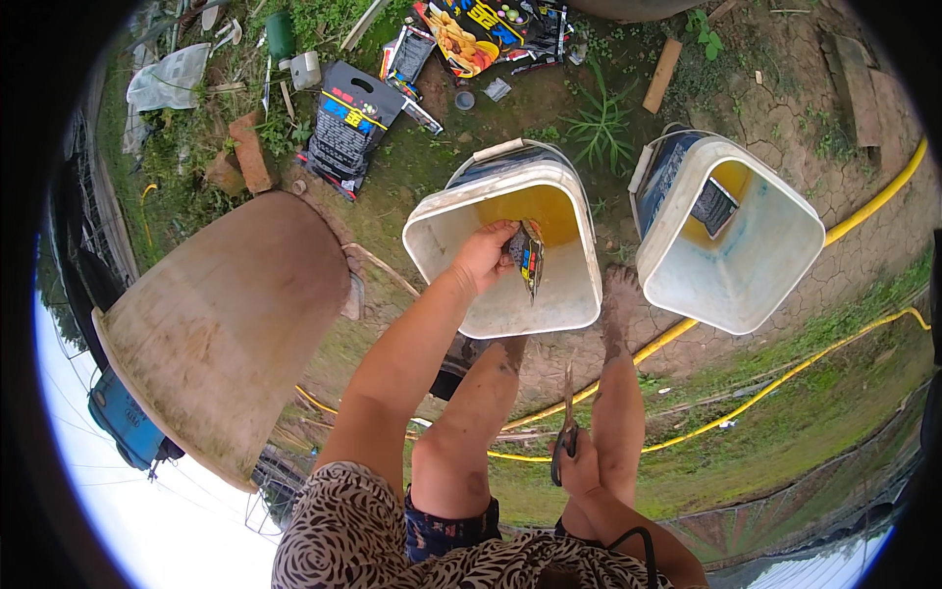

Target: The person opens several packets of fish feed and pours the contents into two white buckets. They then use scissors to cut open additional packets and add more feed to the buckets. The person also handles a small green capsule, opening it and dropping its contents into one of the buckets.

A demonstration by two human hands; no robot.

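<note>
My left hand (486,254) grips a small black printed packet (528,258) over the opening of a white square plastic bucket (530,320). The bucket holds yellow liquid (541,205). Low at the right of centre, my right hand (578,464) holds scissors (567,434) by their black handles, blades pointing away from me, near my knee. A second square bucket (743,316) is tilted at the right, with a black packet (714,207) inside, by yellow liquid.
A large dirty plastic tub (235,316) lies at the left. Beyond the buckets are a black printed bag (352,121), a colourful bag (471,33), bricks (252,151) and a wooden piece (662,76). A yellow hose (876,202) crosses the ground behind the right bucket.
</note>
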